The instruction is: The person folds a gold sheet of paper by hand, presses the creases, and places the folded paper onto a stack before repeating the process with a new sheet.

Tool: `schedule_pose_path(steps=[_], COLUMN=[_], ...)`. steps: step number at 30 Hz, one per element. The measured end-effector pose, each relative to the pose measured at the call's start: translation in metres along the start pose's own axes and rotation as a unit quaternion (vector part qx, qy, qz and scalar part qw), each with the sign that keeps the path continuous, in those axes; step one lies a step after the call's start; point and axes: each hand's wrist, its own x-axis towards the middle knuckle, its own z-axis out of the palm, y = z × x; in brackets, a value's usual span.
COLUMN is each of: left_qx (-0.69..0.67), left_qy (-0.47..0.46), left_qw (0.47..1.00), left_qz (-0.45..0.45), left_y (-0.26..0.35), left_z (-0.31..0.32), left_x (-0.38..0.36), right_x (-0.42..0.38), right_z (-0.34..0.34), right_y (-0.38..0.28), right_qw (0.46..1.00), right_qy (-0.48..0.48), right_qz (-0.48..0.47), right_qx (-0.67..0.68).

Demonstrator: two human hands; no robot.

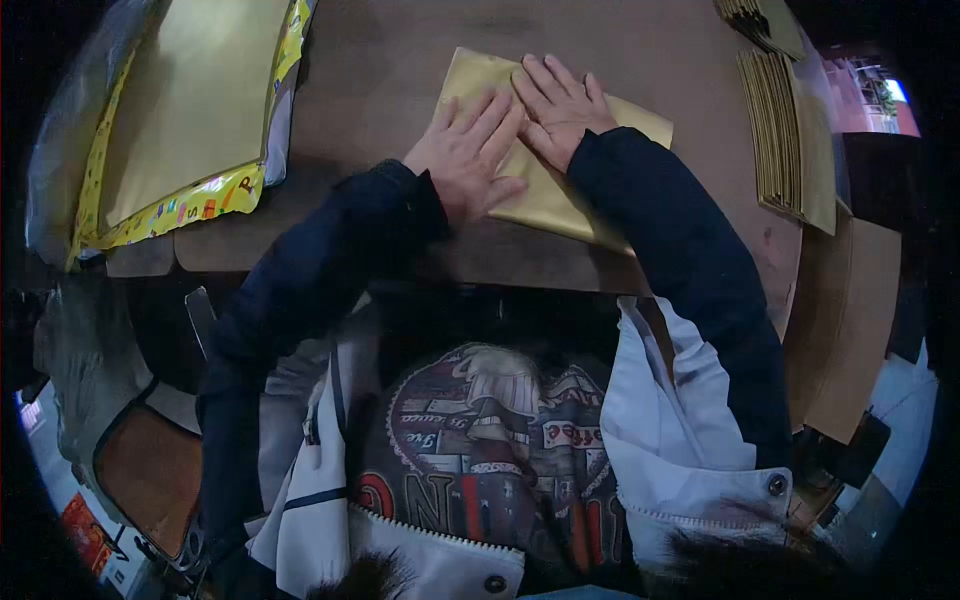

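Note:
A gold sheet of paper [560, 205], apparently folded, lies at an angle on the brown table, close to its front edge. My left hand [470, 150] rests flat on the sheet's left part with the fingers apart. Beside it, my right hand [562, 108] is spread flat over the upper middle of the same sheet. The fingertips of my left hand come close to the right hand. Neither hand grips anything; both palms face down, and they cover much of the sheet's upper side.
Larger gold sheets [195, 100] lie in a yellow printed wrapper [235, 192] at the left. A stack of folded gold pieces [775, 135] stands at the table's right edge, above a cardboard box [845, 320]. A chair [150, 475] is at lower left.

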Motion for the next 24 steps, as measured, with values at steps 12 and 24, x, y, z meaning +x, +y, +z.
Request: schedule_pose_path(steps=[12, 24], left_qx=[-0.048, -0.058], left_qy=[-0.069, -0.031], left_qw=[0.995, 0.982], left_qz=[0.058, 0.175], left_y=[0.066, 0.139], left_z=[-0.004, 0.022], left_x=[-0.027, 0.004], right_x=[0.006, 0.006], right_z=[-0.004, -0.002], right_y=[-0.005, -0.005], right_qw=[1.000, 1.000], right_qy=[-0.025, -0.015], right_qz=[0.003, 0.000], right_qx=[-0.012, -0.011])
